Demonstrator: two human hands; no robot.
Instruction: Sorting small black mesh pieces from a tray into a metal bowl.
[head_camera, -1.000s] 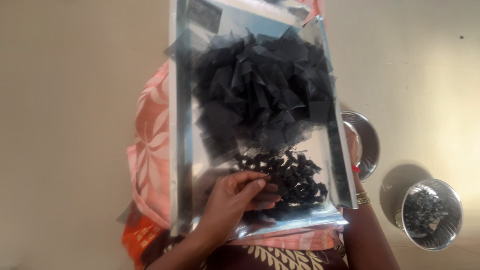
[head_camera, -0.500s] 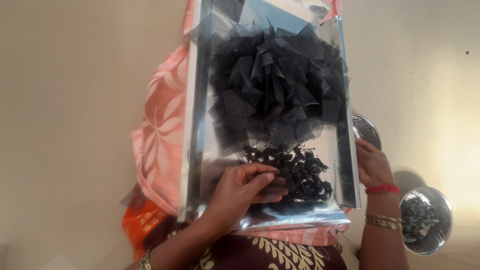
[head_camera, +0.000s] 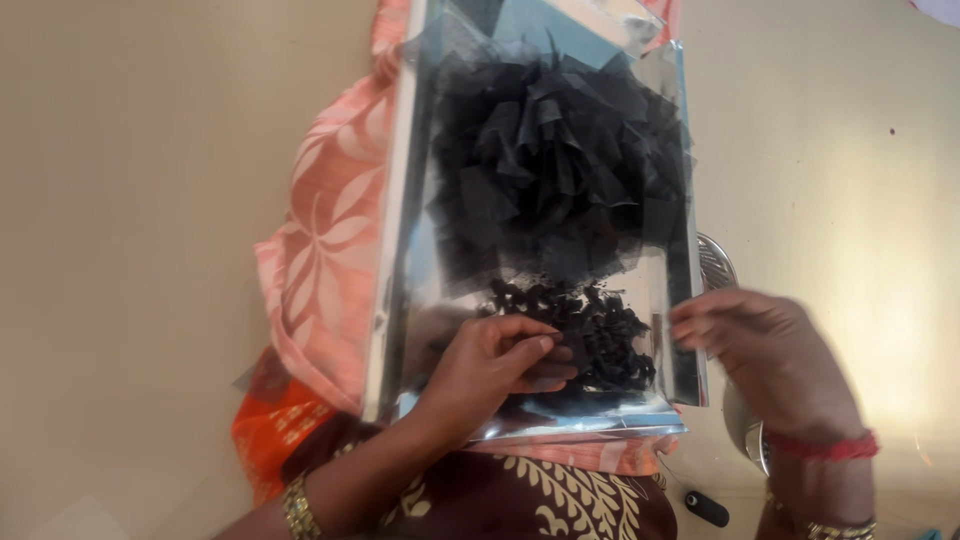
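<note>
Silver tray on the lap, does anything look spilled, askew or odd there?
Nothing stands out. The silver tray holds black squares heaped at its far end and a smaller dark pile near the left hand; none has spilled onto the floor.

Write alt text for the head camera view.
A left hand pinches small black twisted pieces on a shiny silver sheet across the person's lap, below a pile of black paper squares. The right hand touches the sheet's edge.

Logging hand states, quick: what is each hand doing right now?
Left hand: fingers curled, pinching at the small dark twisted pieces on the shiny tray.
Right hand: blurred, at the tray's right edge; grip cannot be told.
</note>
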